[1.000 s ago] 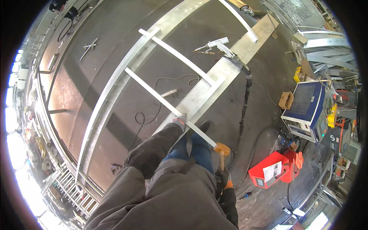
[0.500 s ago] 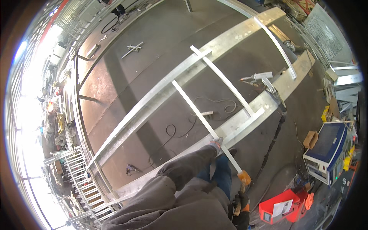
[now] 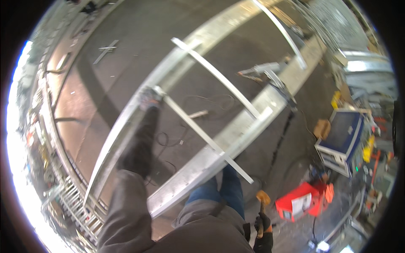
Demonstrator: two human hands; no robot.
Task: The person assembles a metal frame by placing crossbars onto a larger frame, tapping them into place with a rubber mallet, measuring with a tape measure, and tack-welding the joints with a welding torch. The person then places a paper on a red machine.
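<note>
From the head camera, the right grip [image 3: 262, 221] is seen wrapped firmly around the handle of an orange-headed mallet [image 3: 263, 197], the head raised toward the top, the end of the handle poking out below the dark glove. And over to the left side: the left grip [image 3: 148, 99] is planted at the curved beam [image 3: 166, 74], right by the upper end of a pale bar [image 3: 190, 120], but it is smeared by blur; how far it is closed, or whether the bar is held or only touched, cannot be told. The bar's upper end is partly masked there. Lower down, the straight beam [image 3: 181, 178] is crossed by the bar, whose free end is left jutting past the edge, near the mallet head but apart from it. A second bar [image 3: 219, 76] is laid across both beams. The curved beam is cut off by the top border; the person's feet are hidden. A red case [image 3: 285, 205] is partly covered by a white sheet [image 3: 301, 203], its print unreadable.
</note>
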